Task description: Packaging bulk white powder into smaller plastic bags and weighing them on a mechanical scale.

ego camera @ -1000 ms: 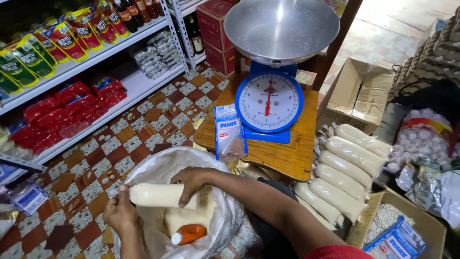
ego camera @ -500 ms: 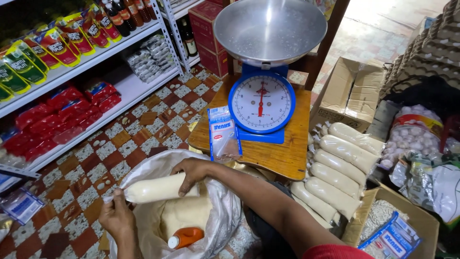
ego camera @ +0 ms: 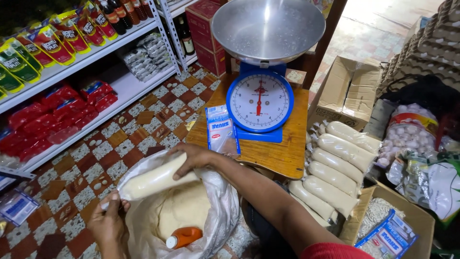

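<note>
From the head view, the right hand [ego camera: 194, 158] grips one end of a long clear bag of pale grain [ego camera: 151, 181], and the left hand [ego camera: 111, 221] pinches the other end, holding it level above the open white sack [ego camera: 220, 211]. Inside the sack lies more grain and an orange scoop [ego camera: 184, 236]. Just beyond, a blue dial scale [ego camera: 259, 101] with a steel pan [ego camera: 268, 24] stands on a wooden surface [ego camera: 282, 156], beside a flat blue-and-white packet [ego camera: 221, 128]. To the right, filled bags [ego camera: 338, 165] lie stacked in a row. Yellow, red and green packages [ego camera: 43, 41] line the shelves on the left.
</note>
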